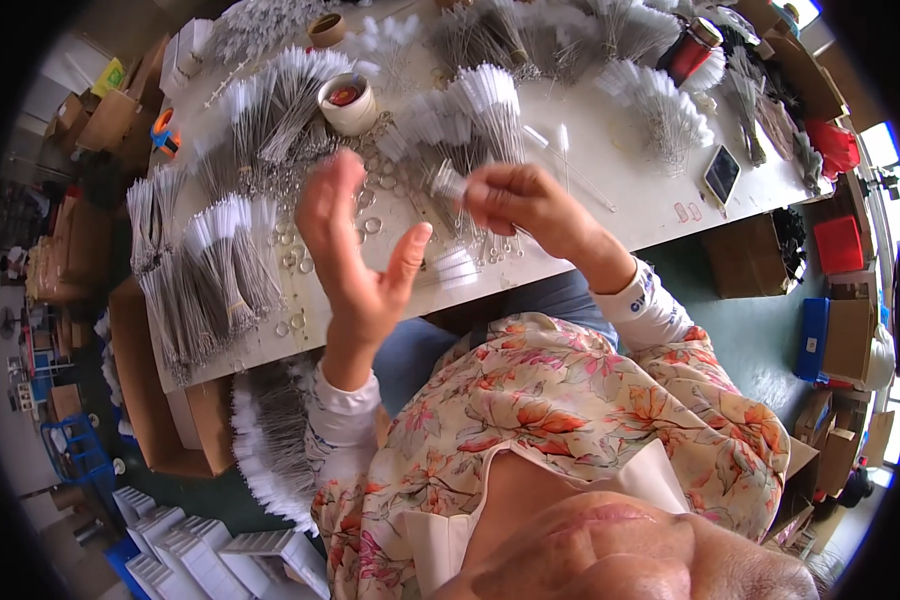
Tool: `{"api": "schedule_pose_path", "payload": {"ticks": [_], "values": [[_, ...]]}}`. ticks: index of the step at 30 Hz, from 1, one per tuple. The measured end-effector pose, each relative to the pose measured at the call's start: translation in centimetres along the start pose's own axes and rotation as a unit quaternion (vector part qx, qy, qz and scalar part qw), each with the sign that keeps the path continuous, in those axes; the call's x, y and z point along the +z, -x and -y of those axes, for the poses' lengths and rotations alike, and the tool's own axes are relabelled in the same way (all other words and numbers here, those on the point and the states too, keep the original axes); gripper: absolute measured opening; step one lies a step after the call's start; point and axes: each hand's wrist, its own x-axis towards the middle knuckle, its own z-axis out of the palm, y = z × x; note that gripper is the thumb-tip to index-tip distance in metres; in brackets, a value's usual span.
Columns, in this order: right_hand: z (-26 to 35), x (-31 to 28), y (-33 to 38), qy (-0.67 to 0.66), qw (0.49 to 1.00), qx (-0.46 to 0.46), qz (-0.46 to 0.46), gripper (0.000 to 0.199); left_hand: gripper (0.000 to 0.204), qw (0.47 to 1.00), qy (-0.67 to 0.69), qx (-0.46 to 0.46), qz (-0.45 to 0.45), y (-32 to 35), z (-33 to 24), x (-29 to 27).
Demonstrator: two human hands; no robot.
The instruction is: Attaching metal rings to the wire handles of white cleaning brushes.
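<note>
Head view from where I stand: the person sits at the white surface (pixel 630 185), both hands raised over the near part of it. The left hand (pixel 353 270) has nothing in its grip; its fingers reach up, a little blurred, and the thumb stands well away from them toward two o'clock. The right hand (pixel 530 205) has its grip pinched together, with something whitish and silvery at the fingertips, too smeared for me to tell what it is or whether it is held. Small metal rings (pixel 372 232) lie scattered between the hands, around one o'clock of the left. At ten o'clock from that hand sits a bundle of white-tipped wire brushes (pixel 232 225); a second brush bundle (pixel 490 100) lies just beyond the right hand, a shade short of twelve. A white cup (pixel 350 122) stands at twelve from the left hand, and an orange-handled tool (pixel 166 135) lies farther off toward ten. From the right hand, a phone (pixel 722 177) rests near three o'clock, and a dark red spool (pixel 692 55) is between one and two.
</note>
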Motion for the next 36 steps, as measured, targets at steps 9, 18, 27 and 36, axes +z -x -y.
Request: {"api": "schedule_pose_path", "payload": {"ticks": [9, 18, 27, 36], "values": [[-0.9, 2.3, 1.5, 0.094, 0.990, 0.020, 0.107, 0.021, 0.023, 0.963, 0.153, -0.092, 0.203, 2.6, 0.0, -0.4], [-2.1, 0.2, 3.9, 0.296, 0.940, 0.130, 0.108, 0.015, 0.024, 0.973, 0.125, -0.146, 0.128, 8.4, -2.0, -0.1], [-7.8, -1.3, 5.8, 0.558, 0.829, -0.037, -0.008, 0.005, 0.016, 0.892, -0.287, -0.323, 0.131, 16.1, 5.6, -4.8], [-7.2, 9.0, -1.7, 0.432, 0.876, -0.214, 0.033, 0.006, 0.010, 0.846, 0.280, -0.449, 0.068, 8.4, 3.2, -6.9]]}}
